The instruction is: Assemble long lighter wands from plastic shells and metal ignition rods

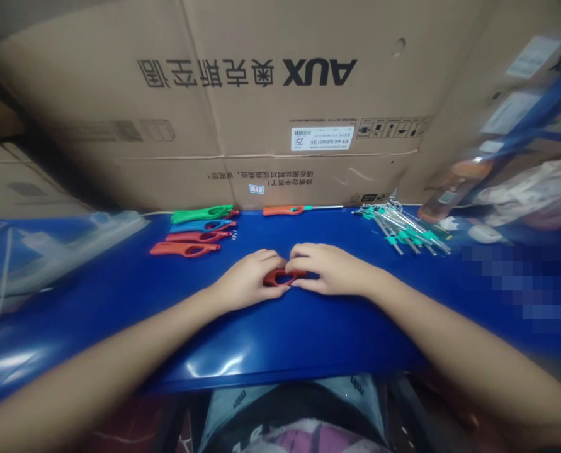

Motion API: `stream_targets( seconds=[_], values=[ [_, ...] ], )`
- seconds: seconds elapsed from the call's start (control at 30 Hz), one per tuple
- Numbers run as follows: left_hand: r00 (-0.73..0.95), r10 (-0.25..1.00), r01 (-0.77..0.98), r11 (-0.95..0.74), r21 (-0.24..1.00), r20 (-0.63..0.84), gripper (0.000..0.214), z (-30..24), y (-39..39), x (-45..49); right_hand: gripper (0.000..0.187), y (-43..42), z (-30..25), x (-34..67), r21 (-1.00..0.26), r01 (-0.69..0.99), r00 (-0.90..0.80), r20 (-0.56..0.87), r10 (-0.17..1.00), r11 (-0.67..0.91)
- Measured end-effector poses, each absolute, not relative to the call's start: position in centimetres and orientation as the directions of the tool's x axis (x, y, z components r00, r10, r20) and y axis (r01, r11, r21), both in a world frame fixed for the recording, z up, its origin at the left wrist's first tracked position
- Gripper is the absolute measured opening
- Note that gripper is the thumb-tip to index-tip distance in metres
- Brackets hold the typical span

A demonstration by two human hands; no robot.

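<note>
Both my hands rest on the blue table [271, 327] and meet over a red plastic lighter handle [283, 277]. My left hand [247, 280] curls its fingers around the handle's left end. My right hand [330, 269] pinches its right end with fingers closed. Most of the handle is hidden under my fingers. Behind my left hand lie a green handle [202, 214], a blue handle [202, 226] and two red handles [186, 249] in a row.
An orange lighter with a metal rod [289, 210] lies at the back. A pile of thin metal rods with green ends [405, 229] sits at the right. Large cardboard boxes [280, 100] stand behind the table. Clear plastic bags [48, 251] lie at the left.
</note>
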State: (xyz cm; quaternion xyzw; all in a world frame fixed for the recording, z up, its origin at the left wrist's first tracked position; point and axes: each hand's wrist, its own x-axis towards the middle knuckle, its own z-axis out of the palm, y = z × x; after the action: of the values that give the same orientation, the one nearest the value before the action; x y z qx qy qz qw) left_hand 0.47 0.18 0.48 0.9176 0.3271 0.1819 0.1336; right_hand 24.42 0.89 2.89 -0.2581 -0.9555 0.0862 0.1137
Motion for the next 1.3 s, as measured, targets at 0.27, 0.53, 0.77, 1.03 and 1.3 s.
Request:
stream_targets(
  seconds=[0.27, 0.53, 0.77, 1.03, 1.3],
  values=[
    [0.688, 0.682, 0.583, -0.723, 0.371, 0.248, 0.034, 0.2, 1.2, -0.9, 0.011, 2.0, 2.6, 25.6, -0.365, 0.5, -0.829, 0.06, 0.556, 0.785],
    [0.595, 0.745, 0.536, -0.648, 0.542, 0.302, 0.04, -1.2, 3.1, -2.0, 0.013, 3.2, 3.2, 26.9, -0.514, 0.486, -0.812, 0.036, 0.583, 0.707],
    [0.613, 0.733, 0.543, -0.662, 0.517, 0.296, 0.038, -1.2, 2.8, -1.7, 0.021, 4.2, 2.4, 27.4, -0.649, 0.426, -0.797, 0.06, 0.6, 0.631],
    [0.578, 0.763, 0.554, -0.628, 0.547, 0.29, 0.041, -1.5, 2.9, -1.7, 0.019, 4.0, 2.4, 27.1, -0.565, 0.463, -0.778, 0.11, 0.619, 0.683],
    [0.583, 0.753, 0.543, -0.641, 0.543, 0.306, 0.035, -1.1, 2.7, -1.4, 0.02, 3.0, 2.9, 26.7, -0.504, 0.499, -0.722, 0.21, 0.66, 0.705]
  ],
)
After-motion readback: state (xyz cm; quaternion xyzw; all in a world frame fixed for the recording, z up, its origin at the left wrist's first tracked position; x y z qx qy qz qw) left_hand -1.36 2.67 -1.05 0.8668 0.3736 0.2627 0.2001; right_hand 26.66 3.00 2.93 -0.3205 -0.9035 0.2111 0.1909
